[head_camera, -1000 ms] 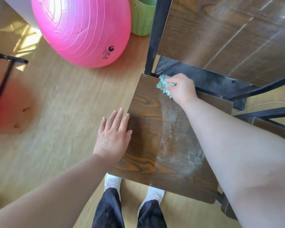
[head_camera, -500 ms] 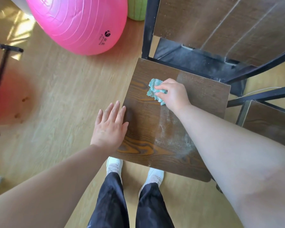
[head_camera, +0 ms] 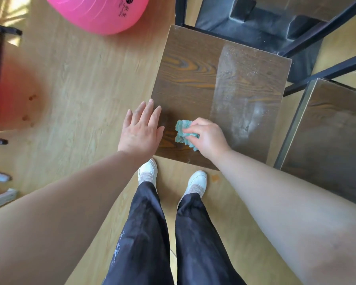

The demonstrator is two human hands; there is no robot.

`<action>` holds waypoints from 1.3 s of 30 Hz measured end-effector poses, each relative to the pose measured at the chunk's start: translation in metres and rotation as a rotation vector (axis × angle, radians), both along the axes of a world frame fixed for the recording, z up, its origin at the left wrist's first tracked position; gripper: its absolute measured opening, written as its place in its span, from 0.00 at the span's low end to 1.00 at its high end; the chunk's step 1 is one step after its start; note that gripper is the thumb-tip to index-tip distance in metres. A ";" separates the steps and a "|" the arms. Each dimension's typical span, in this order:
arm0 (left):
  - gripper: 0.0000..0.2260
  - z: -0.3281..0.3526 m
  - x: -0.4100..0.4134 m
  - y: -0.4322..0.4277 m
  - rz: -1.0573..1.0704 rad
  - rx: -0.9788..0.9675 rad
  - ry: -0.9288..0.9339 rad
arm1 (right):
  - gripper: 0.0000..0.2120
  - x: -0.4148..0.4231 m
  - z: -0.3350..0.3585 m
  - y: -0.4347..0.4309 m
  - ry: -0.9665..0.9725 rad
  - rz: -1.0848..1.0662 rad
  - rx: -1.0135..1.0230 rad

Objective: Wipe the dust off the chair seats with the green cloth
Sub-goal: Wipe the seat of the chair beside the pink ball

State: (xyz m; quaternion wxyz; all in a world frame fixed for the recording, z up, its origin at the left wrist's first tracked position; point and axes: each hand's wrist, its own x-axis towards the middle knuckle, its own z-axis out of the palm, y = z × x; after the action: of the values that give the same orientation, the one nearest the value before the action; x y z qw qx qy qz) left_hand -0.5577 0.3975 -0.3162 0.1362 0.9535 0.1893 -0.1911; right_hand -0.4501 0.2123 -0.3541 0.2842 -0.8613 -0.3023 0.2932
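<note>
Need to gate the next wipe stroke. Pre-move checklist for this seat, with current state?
1. Grip on the green cloth: right hand holds it bunched. Ok.
2. Cloth on the chair seat: it lies near the front edge. Ok.
3. Stroke path free: left hand is flat, fingers straight, at the seat's left front corner. Ok.
4. Left part of the seat clean: dark grain shows. Ok.
5. Right part clean: a pale dust band runs back to front. Not ok.
6. The neighbouring seat wiped: cannot tell.
</note>
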 end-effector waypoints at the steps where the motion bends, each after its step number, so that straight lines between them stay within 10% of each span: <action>1: 0.25 0.001 -0.004 -0.001 0.003 0.000 0.004 | 0.08 -0.010 -0.001 -0.005 0.017 -0.001 0.004; 12: 0.25 0.003 -0.040 -0.022 -0.005 0.003 0.045 | 0.10 -0.067 0.006 -0.034 0.117 0.022 -0.008; 21: 0.24 0.000 -0.010 -0.031 -0.038 -0.005 -0.024 | 0.10 0.037 0.032 -0.028 0.471 -0.715 0.238; 30: 0.24 -0.012 0.052 -0.026 -0.014 -0.026 -0.090 | 0.10 0.227 0.027 0.029 0.074 -0.693 0.153; 39: 0.25 -0.014 0.114 -0.005 -0.042 -0.006 -0.097 | 0.13 0.236 0.006 0.043 0.019 -0.484 0.016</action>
State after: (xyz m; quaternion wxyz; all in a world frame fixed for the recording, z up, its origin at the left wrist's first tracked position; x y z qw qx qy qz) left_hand -0.4441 0.3921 -0.3305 0.1440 0.9650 0.1617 -0.1479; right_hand -0.2139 0.2550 -0.3479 0.3558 -0.9036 -0.0865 0.2223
